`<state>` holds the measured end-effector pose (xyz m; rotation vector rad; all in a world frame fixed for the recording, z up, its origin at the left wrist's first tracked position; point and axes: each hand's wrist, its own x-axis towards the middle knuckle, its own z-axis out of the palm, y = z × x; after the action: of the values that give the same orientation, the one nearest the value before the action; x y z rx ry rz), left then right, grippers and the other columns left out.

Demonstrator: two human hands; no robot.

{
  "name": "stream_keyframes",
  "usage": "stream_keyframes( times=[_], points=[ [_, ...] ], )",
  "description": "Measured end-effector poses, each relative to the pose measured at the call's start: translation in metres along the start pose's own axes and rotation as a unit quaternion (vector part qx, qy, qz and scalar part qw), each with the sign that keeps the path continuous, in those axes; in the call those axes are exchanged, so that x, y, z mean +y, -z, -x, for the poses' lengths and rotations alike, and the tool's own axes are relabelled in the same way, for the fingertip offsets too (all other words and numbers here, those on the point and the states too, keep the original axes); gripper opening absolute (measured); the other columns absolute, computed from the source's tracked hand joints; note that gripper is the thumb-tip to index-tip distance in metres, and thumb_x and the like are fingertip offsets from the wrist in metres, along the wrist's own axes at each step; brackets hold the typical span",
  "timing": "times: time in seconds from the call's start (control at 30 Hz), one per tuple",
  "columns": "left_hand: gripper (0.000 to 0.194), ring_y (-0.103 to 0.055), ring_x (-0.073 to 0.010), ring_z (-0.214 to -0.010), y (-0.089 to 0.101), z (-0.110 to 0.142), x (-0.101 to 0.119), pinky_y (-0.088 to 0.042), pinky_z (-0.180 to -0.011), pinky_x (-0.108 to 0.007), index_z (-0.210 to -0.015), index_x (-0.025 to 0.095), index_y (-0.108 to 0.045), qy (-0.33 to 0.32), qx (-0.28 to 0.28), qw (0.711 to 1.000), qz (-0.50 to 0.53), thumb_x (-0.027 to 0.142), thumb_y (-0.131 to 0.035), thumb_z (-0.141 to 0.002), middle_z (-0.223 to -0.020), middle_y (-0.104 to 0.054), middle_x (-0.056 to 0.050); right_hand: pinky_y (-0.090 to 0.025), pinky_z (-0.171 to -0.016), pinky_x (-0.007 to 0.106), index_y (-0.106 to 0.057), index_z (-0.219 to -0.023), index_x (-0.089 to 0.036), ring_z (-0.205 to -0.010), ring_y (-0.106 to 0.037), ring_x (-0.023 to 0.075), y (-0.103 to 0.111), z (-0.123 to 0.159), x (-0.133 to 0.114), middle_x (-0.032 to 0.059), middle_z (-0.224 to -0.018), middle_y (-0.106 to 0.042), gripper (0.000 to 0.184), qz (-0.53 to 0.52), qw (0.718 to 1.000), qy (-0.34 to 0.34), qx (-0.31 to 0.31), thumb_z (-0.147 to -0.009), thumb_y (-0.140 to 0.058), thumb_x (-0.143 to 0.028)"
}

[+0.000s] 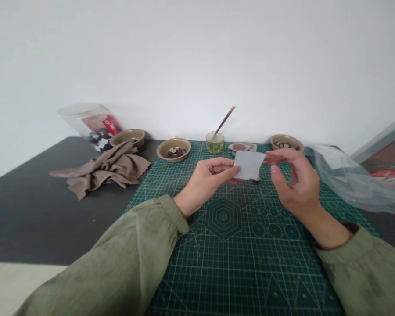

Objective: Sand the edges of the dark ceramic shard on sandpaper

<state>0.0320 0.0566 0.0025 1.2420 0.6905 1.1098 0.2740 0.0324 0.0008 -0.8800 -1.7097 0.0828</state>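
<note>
My left hand (209,177) pinches the left edge of a small, squarish pale grey sheet (249,165) between thumb and fingers, above the cutting mat. At the sheet's right edge is my right hand (296,182), its thumb apart from its bent fingers. Its fingertips come close to the edge; whether they touch it I cannot tell. Just behind the sheet lies a whitish piece with a brown patch (244,146), partly covered by it. Something small shows beneath the sheet's lower right corner, too hidden to name.
A green gridded cutting mat (224,272) covers much of the dark table (52,228). Along the back stand a brown bowl of dark pieces (174,142), a glass (215,143) with a thin stick, and another bowl (286,139). A brown cloth (108,169) lies left, a clear plastic bag (352,180) right.
</note>
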Motion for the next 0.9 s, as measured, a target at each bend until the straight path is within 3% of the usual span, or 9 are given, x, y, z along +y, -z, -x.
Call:
stream_keyframes(
  times=[0.07, 0.17, 0.27, 0.53, 0.63, 0.7, 0.77, 0.83, 0.9],
  points=[
    [0.029, -0.083, -0.0181, -0.087, 0.0, 0.0, 0.0, -0.069, -0.081, -0.029, -0.105, 0.016, -0.085, 0.001, -0.004, 1.0, -0.002, 0.036, -0.096, -0.088, -0.106, -0.088, -0.009, -0.062, -0.091, 0.047, -0.072, -0.13, -0.027, -0.098, -0.077, 0.0283, -0.001, 0.002, 0.005, 0.009, -0.112, -0.08, 0.024, -0.038, 0.998, -0.046, -0.029, -0.107, -0.07, -0.03],
    [0.031, -0.084, -0.0193, -0.088, 0.001, 0.0, -0.001, -0.069, -0.082, -0.031, -0.108, 0.016, -0.084, 0.009, -0.015, 1.0, 0.002, 0.036, -0.096, -0.088, -0.107, -0.088, -0.01, -0.059, -0.083, 0.041, -0.074, -0.108, -0.026, -0.089, -0.073, 0.0248, -0.001, 0.003, 0.009, 0.0044, -0.098, -0.077, 0.009, -0.036, 0.992, -0.085, -0.085, -0.106, -0.074, -0.035],
    [0.032, -0.084, -0.0195, -0.086, 0.001, 0.0, -0.002, -0.069, -0.081, -0.032, -0.11, 0.017, -0.082, 0.011, -0.021, 1.0, 0.012, 0.035, -0.096, -0.088, -0.1, -0.088, -0.008, -0.055, -0.078, 0.037, -0.073, -0.095, -0.025, -0.079, -0.068, 0.021, -0.001, 0.002, 0.009, 0.0012, -0.086, -0.074, 0.015, -0.035, 0.987, -0.111, -0.113, -0.106, -0.075, -0.035],
    [0.035, -0.082, -0.018, -0.082, 0.0, 0.003, 0.003, -0.063, -0.07, -0.025, -0.113, 0.015, -0.079, 0.011, -0.041, 0.999, -0.025, 0.043, -0.088, -0.096, -0.102, -0.084, -0.009, -0.054, -0.07, 0.032, -0.073, -0.09, -0.023, -0.068, -0.068, 0.0177, -0.001, -0.006, 0.003, 0.001, -0.075, -0.076, 0.032, -0.16, 0.95, -0.219, -0.155, -0.103, -0.08, -0.051],
    [0.038, -0.078, -0.0162, -0.071, 0.004, 0.002, 0.003, -0.061, -0.066, -0.026, -0.121, 0.014, -0.076, -0.015, -0.035, 0.992, -0.119, 0.048, -0.077, -0.104, -0.09, -0.081, -0.006, -0.055, -0.071, 0.033, -0.074, -0.098, -0.024, -0.073, -0.071, 0.0198, 0.002, -0.009, 0.009, 0.0028, -0.082, -0.079, 0.033, -0.176, 0.941, -0.231, -0.174, -0.106, -0.074, -0.056],
    [0.038, -0.073, -0.0156, -0.065, 0.007, 0.0, 0.002, -0.059, -0.063, -0.028, -0.123, 0.014, -0.077, -0.029, -0.032, 0.981, -0.19, 0.048, -0.072, -0.106, -0.083, -0.078, -0.005, -0.054, -0.069, 0.035, -0.076, -0.108, -0.024, -0.075, -0.071, 0.0212, 0.006, -0.01, 0.016, 0.0045, -0.089, -0.08, 0.034, -0.116, 0.95, -0.225, -0.184, -0.111, -0.064, -0.056],
    [0.031, -0.069, -0.0159, -0.066, 0.012, -0.001, 0.001, -0.06, -0.068, -0.031, -0.121, 0.015, -0.081, -0.049, -0.039, 0.959, -0.278, 0.041, -0.072, -0.106, -0.085, -0.078, -0.005, -0.05, -0.067, 0.037, -0.078, -0.112, -0.024, -0.074, -0.068, 0.0222, 0.011, -0.01, 0.025, 0.0051, -0.09, -0.08, 0.034, 0.011, 0.955, -0.206, -0.211, -0.109, -0.066, -0.055],
    [0.027, -0.071, -0.0198, -0.08, 0.015, -0.001, 0.0, -0.062, -0.084, -0.039, -0.123, 0.017, -0.084, -0.082, -0.043, 0.92, -0.38, 0.035, -0.075, -0.104, -0.097, -0.08, -0.008, -0.048, -0.068, 0.037, -0.08, -0.109, -0.024, -0.073, -0.066, 0.0227, 0.016, -0.009, 0.035, 0.0047, -0.089, -0.078, 0.03, 0.115, 0.943, -0.176, -0.259, -0.099, -0.079, -0.052],
    [0.031, -0.074, -0.0261, -0.103, 0.019, -0.001, 0.001, -0.06, -0.104, -0.048, -0.131, 0.019, -0.083, -0.126, -0.056, 0.875, -0.464, 0.032, -0.077, -0.103, -0.115, -0.079, -0.012, -0.049, -0.069, 0.038, -0.081, -0.105, -0.023, -0.075, -0.067, 0.0232, 0.018, -0.007, 0.043, 0.0044, -0.09, -0.077, 0.027, 0.145, 0.929, -0.145, -0.309, -0.092, -0.086, -0.046]
  ],
)
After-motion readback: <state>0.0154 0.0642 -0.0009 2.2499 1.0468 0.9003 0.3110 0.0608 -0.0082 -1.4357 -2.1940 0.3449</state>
